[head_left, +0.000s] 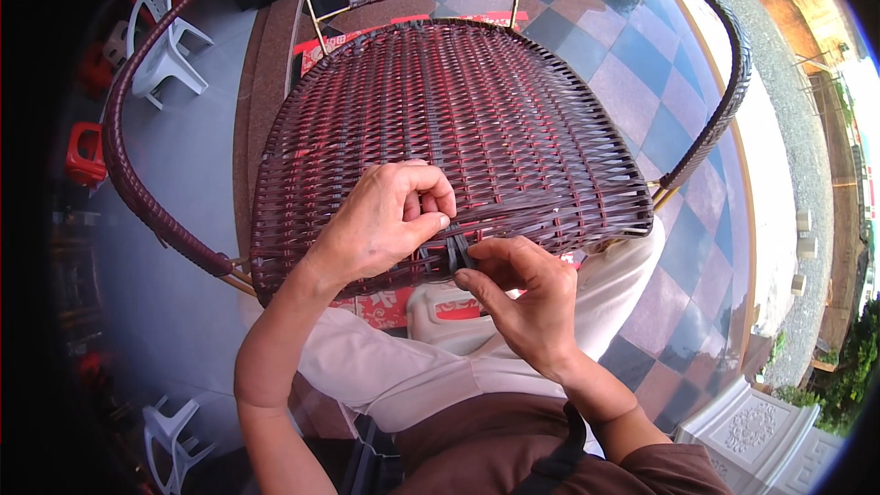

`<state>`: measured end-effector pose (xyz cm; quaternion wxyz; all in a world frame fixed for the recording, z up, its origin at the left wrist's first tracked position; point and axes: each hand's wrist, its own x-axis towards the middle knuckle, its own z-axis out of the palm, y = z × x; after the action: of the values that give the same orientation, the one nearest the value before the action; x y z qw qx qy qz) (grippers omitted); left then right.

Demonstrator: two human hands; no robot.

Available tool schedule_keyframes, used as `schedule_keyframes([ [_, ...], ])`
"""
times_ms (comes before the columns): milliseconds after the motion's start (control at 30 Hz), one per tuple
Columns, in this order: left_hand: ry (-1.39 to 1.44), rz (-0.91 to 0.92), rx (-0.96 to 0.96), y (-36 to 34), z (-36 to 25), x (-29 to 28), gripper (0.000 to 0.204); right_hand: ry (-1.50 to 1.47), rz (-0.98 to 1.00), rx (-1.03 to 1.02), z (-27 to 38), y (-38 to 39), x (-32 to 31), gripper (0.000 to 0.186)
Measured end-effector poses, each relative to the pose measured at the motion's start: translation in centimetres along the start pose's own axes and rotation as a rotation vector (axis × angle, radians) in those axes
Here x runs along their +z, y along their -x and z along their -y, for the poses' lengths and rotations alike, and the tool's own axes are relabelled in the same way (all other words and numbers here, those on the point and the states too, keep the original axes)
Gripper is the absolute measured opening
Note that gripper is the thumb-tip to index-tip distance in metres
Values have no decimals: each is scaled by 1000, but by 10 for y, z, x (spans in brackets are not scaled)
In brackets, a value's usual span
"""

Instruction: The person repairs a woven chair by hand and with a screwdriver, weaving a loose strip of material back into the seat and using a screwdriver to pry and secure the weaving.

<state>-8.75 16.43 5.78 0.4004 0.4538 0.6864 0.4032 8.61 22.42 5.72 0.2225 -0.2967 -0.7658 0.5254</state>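
Observation:
A dark brown woven wicker chair (440,110) stands before me, its seat's front edge close to my lap. Over that edge my left hand (385,220) is closed, thumb and forefinger tips together at the weave; what they hold, if anything, is hidden. Short dark flat strips (456,246) hang at the edge between my hands. To their right, my right hand (527,298) is closed, thumb and forefinger pinching a dark weaving strip at its lower end. Its other fingers curl in toward the palm.
Curved wrapped armrests rise on both sides, the left armrest (128,185) and the right armrest (733,64). A white plastic chair (170,55) and a red stool (85,154) stand at left. Red patterned material (380,309) shows beneath the seat. Checkered tiles (665,110) lie at right.

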Motion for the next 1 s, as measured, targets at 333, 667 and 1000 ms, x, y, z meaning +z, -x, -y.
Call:
schedule_keyframes([
  [333, -6, -96, 33, 10, 3, 5, 9, 347, 67, -228, 4, -28, -13, 8],
  [667, -181, -321, 224, 17, -3, 27, 11, 179, -298, -225, 0, -36, -99, 9],
  [1000, -476, -371, 231, 25, -6, 35, 7, 402, -877, 204, -160, 38, -220, 16],
])
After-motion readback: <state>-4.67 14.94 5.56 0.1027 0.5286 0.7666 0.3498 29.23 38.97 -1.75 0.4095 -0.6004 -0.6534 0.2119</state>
